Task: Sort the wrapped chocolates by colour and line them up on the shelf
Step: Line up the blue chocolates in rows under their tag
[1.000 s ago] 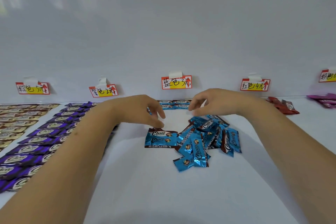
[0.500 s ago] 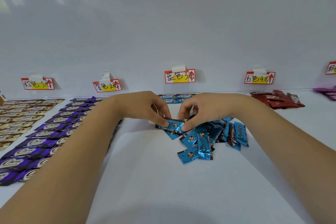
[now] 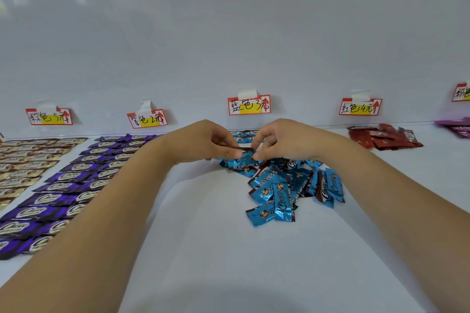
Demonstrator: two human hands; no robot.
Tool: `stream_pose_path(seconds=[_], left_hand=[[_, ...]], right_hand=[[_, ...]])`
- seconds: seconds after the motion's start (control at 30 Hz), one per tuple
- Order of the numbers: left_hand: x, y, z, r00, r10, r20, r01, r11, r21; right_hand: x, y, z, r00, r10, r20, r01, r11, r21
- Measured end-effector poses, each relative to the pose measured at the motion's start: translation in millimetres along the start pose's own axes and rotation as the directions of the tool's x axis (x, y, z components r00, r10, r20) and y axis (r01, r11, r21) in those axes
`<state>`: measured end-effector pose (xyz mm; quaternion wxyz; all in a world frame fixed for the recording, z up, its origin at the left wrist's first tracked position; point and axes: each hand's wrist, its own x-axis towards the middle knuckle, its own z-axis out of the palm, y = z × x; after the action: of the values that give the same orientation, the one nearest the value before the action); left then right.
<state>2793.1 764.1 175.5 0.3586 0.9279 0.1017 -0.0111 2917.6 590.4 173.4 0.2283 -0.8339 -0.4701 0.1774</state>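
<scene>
Lifted, apparently, blue chocolate (image 3: 243, 159) above white shelf (image 3: 203, 249).

5 paper price tags taped w/ white tape along the white back wall (image 3: 229, 46): far-left tag (image 3: 49, 116), next tag (image 3: 147, 119), ctr tag (image 3: 248, 105), right tag (image 3: 360, 107), 5th tag (image 3: 461, 93) cut off at right edge. All red-bordered, yellow patch, red arrow.
</scene>
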Motion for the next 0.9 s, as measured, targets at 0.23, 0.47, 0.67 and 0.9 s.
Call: stream_pose_path(seconds=[0.23, 0.47, 0.67, 0.9], left_hand=[[8, -6, -3, 0.974, -0.008, -0.224, 0.026, 0.997, 0.079], [16, -11, 9, 0.977, 0.030, -0.211, 0.031, 0.959, 0.282], [16, -10, 14, 0.988, 0.043, -0.147, 0.004, 0.952, 0.306], [17, -10, 14, 0.992, 0.055, -0.117, -0.015, 0.949, 0.316]], right_hand=[[1, 12, -17, 0.970, -0.031, -0.241, 0.041, 0.998, 0.037], [6, 32, -19, 0.960, -0.163, -0.227, 0.093, 0.952, -0.292], [7, 37, -18, 0.986, -0.113, -0.125, 0.083, 0.971, -0.224], [11, 33, -11, 0.991, -0.084, -0.102, 0.058, 0.970, -0.237]])
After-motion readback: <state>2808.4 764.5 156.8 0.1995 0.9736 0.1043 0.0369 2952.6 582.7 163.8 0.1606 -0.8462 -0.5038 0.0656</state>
